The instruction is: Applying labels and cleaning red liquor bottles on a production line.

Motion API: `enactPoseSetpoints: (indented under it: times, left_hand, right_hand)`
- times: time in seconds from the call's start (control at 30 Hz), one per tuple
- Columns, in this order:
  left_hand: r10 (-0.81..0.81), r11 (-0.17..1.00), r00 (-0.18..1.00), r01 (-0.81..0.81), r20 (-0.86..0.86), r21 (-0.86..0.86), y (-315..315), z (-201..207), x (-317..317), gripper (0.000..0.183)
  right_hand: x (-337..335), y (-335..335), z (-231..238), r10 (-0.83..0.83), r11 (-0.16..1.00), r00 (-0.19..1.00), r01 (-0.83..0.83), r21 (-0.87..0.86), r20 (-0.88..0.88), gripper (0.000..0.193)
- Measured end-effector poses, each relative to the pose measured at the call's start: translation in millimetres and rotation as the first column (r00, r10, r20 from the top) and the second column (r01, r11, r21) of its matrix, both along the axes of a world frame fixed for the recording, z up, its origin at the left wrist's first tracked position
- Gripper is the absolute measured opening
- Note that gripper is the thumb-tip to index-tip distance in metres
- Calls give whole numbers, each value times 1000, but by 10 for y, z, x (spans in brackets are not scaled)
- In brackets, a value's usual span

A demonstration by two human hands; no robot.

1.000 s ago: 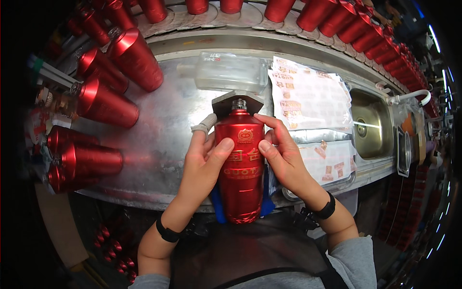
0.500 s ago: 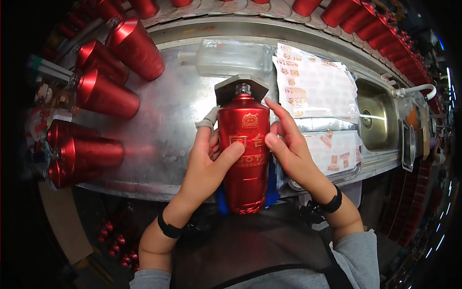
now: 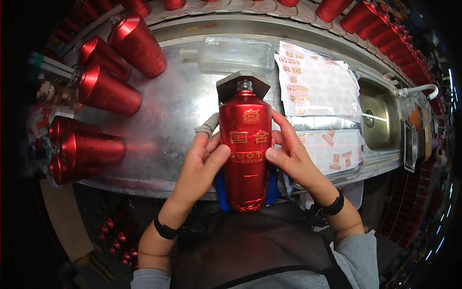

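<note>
A shiny red glass bottle point(image 3: 246, 180) with gold lettering and a gold emblem lies in front of me, its uncapped clear neck pointing away. My left hand point(image 3: 195, 168) holds its left side, thumb at the edge of the lettering and a grey wrap round one finger. On the opposite side my right hand point(image 3: 297, 159) grips the bottle with thumb and fingers. Behind the neck is a grey angular metal block point(image 3: 259, 87). Blue material point(image 3: 273, 189) shows beneath the bottle's lower half. The fingers under the bottle are partly hidden.
Left on the metal worktop point(image 3: 168, 106) stand several red bottles point(image 3: 115, 91). A clear bottle point(image 3: 238, 55) lies behind the block. Printed decal sheets point(image 3: 322, 89) lie to the right, beside a sink point(image 3: 379, 125) with a white tap point(image 3: 417, 90). A slatted conveyor point(image 3: 262, 8) carries red bottles along the back.
My left thumb has slid left off the lettering to the bottle's edge, uncovering the gold characters. The right hand stays at the right side. Bottles on the conveyor have shifted right.
</note>
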State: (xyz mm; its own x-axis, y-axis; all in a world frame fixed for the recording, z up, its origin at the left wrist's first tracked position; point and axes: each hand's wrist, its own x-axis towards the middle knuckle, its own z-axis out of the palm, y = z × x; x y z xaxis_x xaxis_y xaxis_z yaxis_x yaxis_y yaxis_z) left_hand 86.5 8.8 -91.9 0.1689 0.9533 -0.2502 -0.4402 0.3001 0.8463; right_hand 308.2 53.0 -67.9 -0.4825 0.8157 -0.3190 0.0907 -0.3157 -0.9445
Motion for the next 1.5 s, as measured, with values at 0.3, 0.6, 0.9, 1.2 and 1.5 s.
enactPoseSetpoints:
  times: [0.3,0.6,0.9,1.2,1.5]
  left_hand:
    - [-9,998,999,7,31,69,-29,-29,-9,72]
    - [-7,999,1000,8,-25,34,-29,28,26,76]
    - [-3,999,1000,3,12,42,-19,33,24,77]
    - [18,1000,1000,-18,11,3,-20,46,48,80]
    - [-34,996,996,41,-87,76,-23,54,53,85]
  right_hand:
    - [56,1,-35,-8,999,998,5,-53,-59,70]
    - [71,-41,-205,9,999,997,-7,36,-76,76]
    - [116,13,-113,97,986,986,-114,-124,-134,80]
    - [146,153,81,-173,982,978,181,-60,112,49]
    - [-160,50,546,-381,881,924,367,297,-11,44]
